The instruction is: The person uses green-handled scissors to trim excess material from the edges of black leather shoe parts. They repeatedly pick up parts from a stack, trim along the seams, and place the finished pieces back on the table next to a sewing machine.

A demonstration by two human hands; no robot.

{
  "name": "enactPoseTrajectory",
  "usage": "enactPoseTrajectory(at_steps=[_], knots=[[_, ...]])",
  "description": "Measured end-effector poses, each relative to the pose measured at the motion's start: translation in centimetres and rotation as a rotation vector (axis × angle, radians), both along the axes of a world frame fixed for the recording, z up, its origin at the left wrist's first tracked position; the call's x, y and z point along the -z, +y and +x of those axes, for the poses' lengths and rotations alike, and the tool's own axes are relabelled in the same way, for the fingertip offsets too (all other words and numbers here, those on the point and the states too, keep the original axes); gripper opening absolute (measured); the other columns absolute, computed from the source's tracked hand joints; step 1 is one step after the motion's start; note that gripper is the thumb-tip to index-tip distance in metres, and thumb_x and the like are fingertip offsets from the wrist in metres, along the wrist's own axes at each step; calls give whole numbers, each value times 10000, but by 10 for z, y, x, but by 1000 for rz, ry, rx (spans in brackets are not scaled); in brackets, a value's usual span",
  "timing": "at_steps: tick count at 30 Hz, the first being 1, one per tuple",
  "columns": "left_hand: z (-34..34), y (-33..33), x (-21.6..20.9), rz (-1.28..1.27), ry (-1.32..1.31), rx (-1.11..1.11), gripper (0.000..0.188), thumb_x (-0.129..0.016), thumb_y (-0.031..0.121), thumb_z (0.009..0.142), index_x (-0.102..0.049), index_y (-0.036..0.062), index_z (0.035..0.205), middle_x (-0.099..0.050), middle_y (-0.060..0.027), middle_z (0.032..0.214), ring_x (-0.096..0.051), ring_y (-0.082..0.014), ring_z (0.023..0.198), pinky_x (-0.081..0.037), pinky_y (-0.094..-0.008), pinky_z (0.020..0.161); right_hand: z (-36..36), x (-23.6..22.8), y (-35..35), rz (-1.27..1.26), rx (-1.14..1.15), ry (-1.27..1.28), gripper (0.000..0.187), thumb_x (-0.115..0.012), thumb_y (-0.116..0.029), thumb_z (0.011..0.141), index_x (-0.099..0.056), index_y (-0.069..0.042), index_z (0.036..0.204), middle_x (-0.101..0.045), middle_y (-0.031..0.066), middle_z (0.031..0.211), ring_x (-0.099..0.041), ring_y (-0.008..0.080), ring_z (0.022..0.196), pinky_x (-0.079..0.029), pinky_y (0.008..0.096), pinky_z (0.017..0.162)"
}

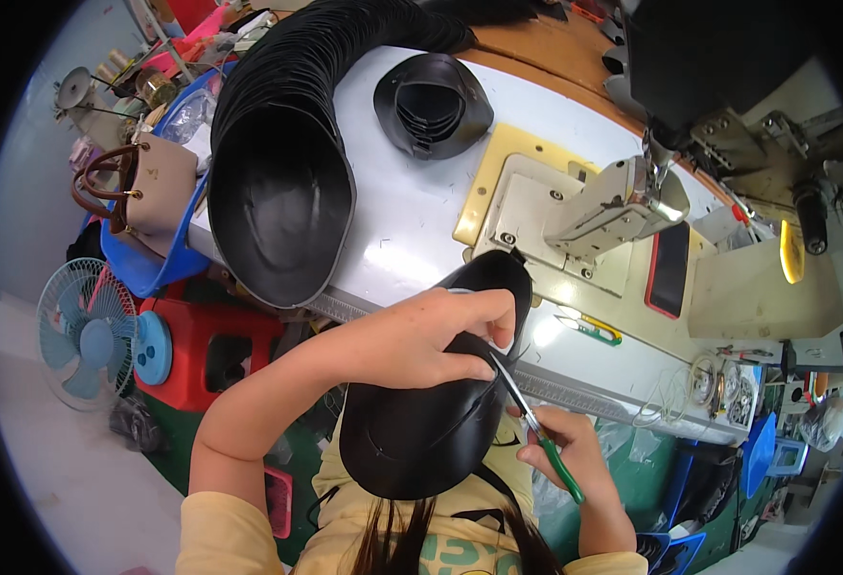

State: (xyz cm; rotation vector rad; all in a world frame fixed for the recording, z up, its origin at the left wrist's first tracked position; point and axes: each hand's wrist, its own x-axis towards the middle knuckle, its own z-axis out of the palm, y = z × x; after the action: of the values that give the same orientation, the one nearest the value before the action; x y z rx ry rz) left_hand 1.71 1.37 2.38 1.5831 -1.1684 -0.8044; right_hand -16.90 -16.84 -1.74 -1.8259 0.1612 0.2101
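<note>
A black, smooth, leather-like moulded piece (412,436) lies across my lap, and its narrower end rests against the front edge of the sewing table. My left hand (440,340) comes in over it from the left, thumb and fingers pinched on the edge of its opening. In my right hand (575,441) is a pair of scissors (563,470) with green handles and silver blades. The blade tips touch or nearly touch the piece close to my left fingertips. Whether the blades are apart is hard to see.
A long row of nested black pieces (282,201) stands left on the white table (392,225); a smaller black stack (431,105) sits farther back. The sewing machine (594,216), phone (668,268) and yellow-green cutter (589,329) are right. A fan (95,340) and red stool (210,345) stand left.
</note>
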Motion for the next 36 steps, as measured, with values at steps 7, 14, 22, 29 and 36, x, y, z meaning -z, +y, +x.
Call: enactPoseTrajectory(at_steps=[7, 14, 22, 29, 36], knots=[[-8, 32, 30, -41, -384, -709, 393, -708, 147, 701, -530, 34, 1032, -554, -87, 831, -547, -212, 761, -443, -313, 676, -1, 10, -10, -10, -35, 14, 411, -768, -235, 677, -604, -9, 978, -446, 49, 637, -393, 130, 583, -358, 245, 546], [-55, 94, 134, 182, 772, -647, 310, -583, 262, 861, -559, 1, 1027, -615, -44, 961, -582, -133, 806, -474, -274, 707, -5, 18, -13, 15, -29, 18, 427, -772, -238, 674, -608, -14, 998, -429, 42, 629, -381, 129, 572, -342, 246, 531], [-52, 86, 103, -368, 1402, -416, 437, -610, 99, 803, -466, -23, 1197, -565, -155, 1129, -573, -255, 1025, -462, -378, 891, -8, 4, -13, 133, 20, 31, 425, -761, -218, 698, -616, -38, 1054, -440, -5, 641, -375, 73, 591, -321, 205, 529], [-41, 87, 64, -259, 1034, -635, 486, -651, -34, 684, -504, 0, 1146, -595, -104, 1051, -593, -203, 937, -479, -337, 834, -10, 5, -16, 176, 14, 66, 415, -743, -194, 720, -618, -57, 1092, -420, -42, 641, -354, 34, 594, -307, 179, 531], [-42, 84, 58, -207, 900, -769, 515, -669, -44, 655, -505, 2, 1141, -593, -89, 1047, -582, -188, 943, -463, -334, 846, -13, 5, -17, 330, -3, 132, 436, -744, -238, 718, -619, -46, 1088, -427, -41, 644, -365, 42, 592, -318, 188, 538]])
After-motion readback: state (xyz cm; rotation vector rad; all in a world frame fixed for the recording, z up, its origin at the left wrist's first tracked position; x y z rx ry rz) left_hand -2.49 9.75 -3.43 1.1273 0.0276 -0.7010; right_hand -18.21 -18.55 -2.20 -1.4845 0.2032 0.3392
